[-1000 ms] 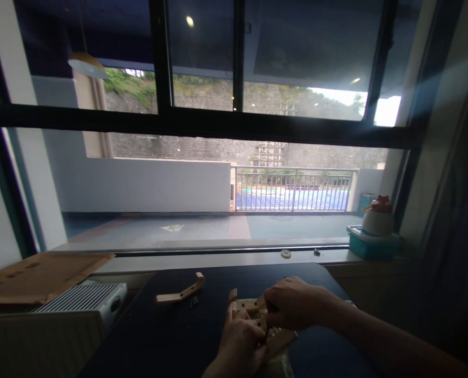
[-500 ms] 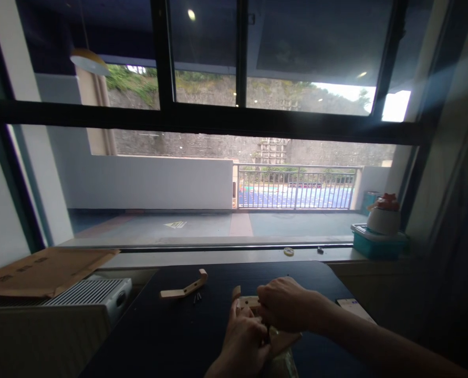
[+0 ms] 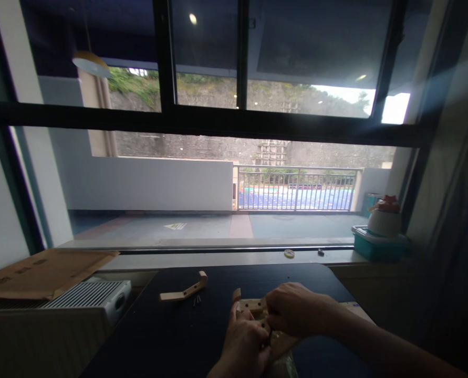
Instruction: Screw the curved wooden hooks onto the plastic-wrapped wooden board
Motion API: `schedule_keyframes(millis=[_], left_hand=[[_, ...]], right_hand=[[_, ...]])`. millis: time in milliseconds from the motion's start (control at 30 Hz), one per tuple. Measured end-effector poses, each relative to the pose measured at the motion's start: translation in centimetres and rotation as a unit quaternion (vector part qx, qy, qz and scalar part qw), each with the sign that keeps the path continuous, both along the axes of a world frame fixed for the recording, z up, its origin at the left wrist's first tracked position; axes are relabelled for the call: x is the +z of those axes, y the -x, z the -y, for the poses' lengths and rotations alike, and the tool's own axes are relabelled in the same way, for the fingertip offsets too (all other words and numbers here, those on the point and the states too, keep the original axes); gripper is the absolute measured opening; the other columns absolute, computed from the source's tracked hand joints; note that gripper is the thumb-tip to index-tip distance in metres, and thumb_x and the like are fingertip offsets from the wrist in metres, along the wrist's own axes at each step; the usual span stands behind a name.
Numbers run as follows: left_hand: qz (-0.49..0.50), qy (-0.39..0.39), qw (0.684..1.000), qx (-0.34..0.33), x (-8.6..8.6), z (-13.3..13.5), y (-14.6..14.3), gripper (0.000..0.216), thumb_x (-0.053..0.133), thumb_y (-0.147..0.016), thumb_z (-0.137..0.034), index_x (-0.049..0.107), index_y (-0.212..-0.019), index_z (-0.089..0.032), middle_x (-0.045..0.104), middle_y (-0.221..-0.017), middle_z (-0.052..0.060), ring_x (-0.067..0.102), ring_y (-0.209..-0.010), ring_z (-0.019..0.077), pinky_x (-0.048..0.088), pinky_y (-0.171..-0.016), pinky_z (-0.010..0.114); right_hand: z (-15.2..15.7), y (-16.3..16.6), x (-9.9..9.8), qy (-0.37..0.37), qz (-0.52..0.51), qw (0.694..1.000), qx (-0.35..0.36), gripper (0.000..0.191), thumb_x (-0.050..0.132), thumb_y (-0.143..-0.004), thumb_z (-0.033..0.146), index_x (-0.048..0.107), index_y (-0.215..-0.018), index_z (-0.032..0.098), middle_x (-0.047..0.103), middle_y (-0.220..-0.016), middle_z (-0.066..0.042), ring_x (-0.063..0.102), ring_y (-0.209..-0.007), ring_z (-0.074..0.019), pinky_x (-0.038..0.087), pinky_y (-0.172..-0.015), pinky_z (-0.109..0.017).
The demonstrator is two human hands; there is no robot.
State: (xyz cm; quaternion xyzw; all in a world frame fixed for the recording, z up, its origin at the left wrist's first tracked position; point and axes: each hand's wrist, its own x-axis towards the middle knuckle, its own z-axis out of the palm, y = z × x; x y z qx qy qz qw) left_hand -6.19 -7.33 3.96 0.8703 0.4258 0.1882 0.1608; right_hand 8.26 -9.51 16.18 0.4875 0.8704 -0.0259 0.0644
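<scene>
My left hand (image 3: 245, 338) is closed around a pale wooden piece (image 3: 251, 304) with dark holes, near the table's front. Close against it on the right, my right hand (image 3: 291, 310) has its fingers curled together over the wood. A thin dark thing shows below those fingers, but what they hold is hidden. Under both hands lies a flat wooden part (image 3: 284, 344), partly covered, with clear plastic (image 3: 288, 366) beneath it. To the left, a bent wooden piece (image 3: 184, 294) with holes rests on the table, and several small screws (image 3: 196, 301) lie beside it.
The dark table (image 3: 139, 336) stands against a windowsill (image 3: 226, 258) carrying a roll of tape (image 3: 289, 253) and a teal box (image 3: 379, 245). A flat pale item (image 3: 357, 310) lies at the table's right edge. Cardboard (image 3: 44, 273) covers part of a white appliance (image 3: 95, 296) at left.
My right hand has shifted slightly to the right and down, uncovering more of the wooden piece's holes. My left hand keeps its grip in nearly the same place.
</scene>
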Motion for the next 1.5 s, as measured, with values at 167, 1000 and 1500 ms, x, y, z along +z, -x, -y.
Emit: schedule_keyframes(millis=[167,1000,1500], left_hand=[[-0.02,0.022,1.0,-0.011,0.5,-0.2,0.1,0.013,0.058,-0.07,-0.026,0.069,-0.064,-0.025,0.07,-0.072,-0.002,0.054,-0.093,0.0193,0.003,-0.105,0.053],[-0.015,0.037,0.999,-0.01,0.3,-0.4,-0.1,0.012,0.06,-0.069,-0.026,0.07,-0.063,-0.026,0.071,-0.074,-0.003,0.052,-0.096,0.0205,0.001,-0.105,0.053],[-0.005,0.048,0.999,-0.008,0.7,-0.2,0.0,0.012,0.06,-0.067,-0.026,0.071,-0.064,-0.028,0.072,-0.078,-0.003,0.052,-0.099,0.0206,-0.004,-0.107,0.051]], right_hand=[[-0.3,0.3,1.6,0.013,0.042,0.999,0.027,0.023,0.055,-0.073,0.027,0.069,-0.09,0.021,0.07,-0.082,-0.006,0.063,-0.073,-0.0204,0.039,-0.058,-0.027],[0.0,1.0,0.7,0.005,0.05,0.997,0.065,0.022,0.048,-0.078,0.017,0.069,-0.081,0.012,0.07,-0.079,-0.011,0.064,-0.076,-0.0207,0.04,-0.063,-0.026],[-0.7,1.6,1.0,0.025,0.068,0.992,0.099,0.021,0.048,-0.078,0.019,0.068,-0.083,0.013,0.069,-0.079,-0.01,0.064,-0.075,-0.0199,0.04,-0.06,-0.026]])
